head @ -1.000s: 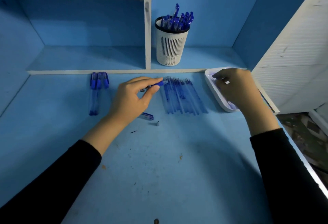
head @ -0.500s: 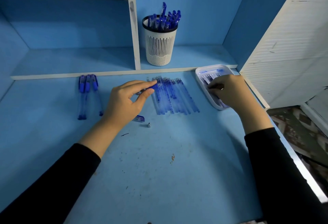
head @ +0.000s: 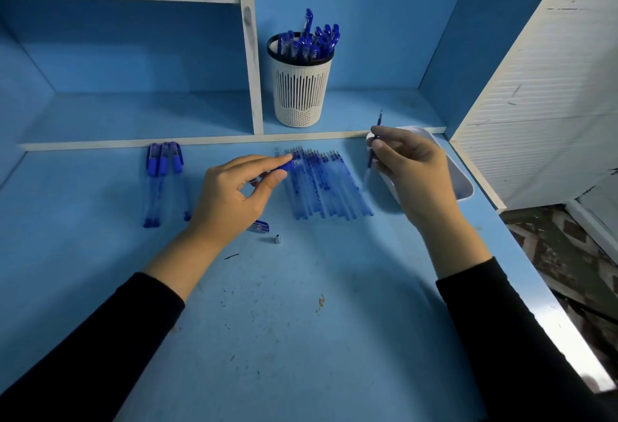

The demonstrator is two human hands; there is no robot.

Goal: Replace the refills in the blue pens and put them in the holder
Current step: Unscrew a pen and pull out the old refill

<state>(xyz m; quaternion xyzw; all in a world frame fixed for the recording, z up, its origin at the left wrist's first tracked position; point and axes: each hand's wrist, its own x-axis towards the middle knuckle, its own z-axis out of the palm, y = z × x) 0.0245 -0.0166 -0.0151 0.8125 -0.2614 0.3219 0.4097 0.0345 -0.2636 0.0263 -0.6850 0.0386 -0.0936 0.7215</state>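
Refill (head: 379,120) is now clear of the white tray (head: 466,187) at the far right of the desk (head: 301,321); half a second ago the right hand (head: 414,170) lay down in that tray with its fingers among the contents, and it has since risen with one refill pinched between thumb and fingertips, held steeply tilted with its upper end toward the shelf. Left hand (head: 230,194) has not shifted: it grips the open pen barrel (head: 287,164) between thumb and forefinger, the barrel's mouth pointing right over the row of loose refills (head: 327,187) lying side by side mid-desk. Refill and barrel are near each other but apart, and nothing is inserted yet. Judgement: the pick-up step is finished and the insertion step is due, which calls for lining the thin refill up with the barrel's narrow mouth. A blue cap (head: 261,226) and a small metal tip (head: 277,239) lie just near of the left hand, so this pen needs reassembly afterwards. Three blue pens (head: 164,174) lie together at the far left, apparently awaiting service. The holder (head: 302,93) stands on the far shelf, already holding many pens, so the job appears well advanced
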